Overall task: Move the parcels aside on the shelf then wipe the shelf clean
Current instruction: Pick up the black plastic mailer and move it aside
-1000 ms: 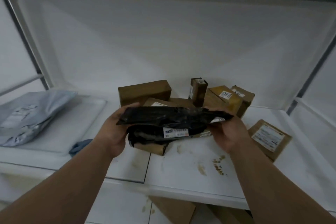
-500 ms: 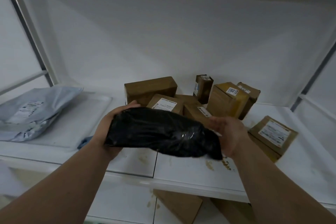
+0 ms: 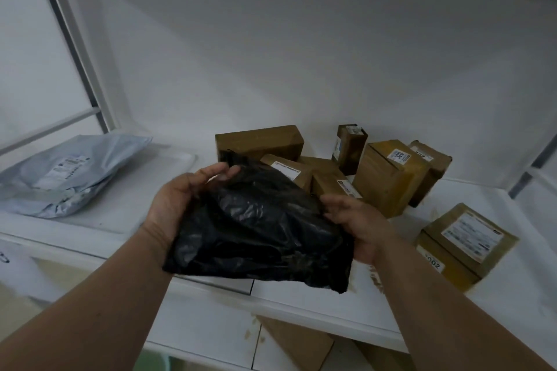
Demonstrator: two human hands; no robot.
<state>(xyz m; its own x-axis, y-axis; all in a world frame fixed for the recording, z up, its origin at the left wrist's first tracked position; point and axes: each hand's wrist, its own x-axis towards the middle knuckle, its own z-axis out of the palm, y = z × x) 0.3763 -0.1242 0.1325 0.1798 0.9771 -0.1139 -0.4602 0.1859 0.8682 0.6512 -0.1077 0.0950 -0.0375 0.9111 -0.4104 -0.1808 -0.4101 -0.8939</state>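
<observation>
I hold a black plastic parcel in front of me, above the front edge of the white shelf. My left hand grips its left end and my right hand holds its right side. Behind it, several brown cardboard parcels are piled at the back middle of the shelf. Another flat brown parcel with a white label lies at the right. A grey plastic mailer rests on the left part of the shelf.
Brown stains mark the shelf surface under my right wrist. A metal upright stands at the left and another at the far right. More cardboard lies on the lower shelf below.
The black parcel has been turned over so its label no longer shows, and lifted toward me off the pile. The view has moved closer and slightly left.
</observation>
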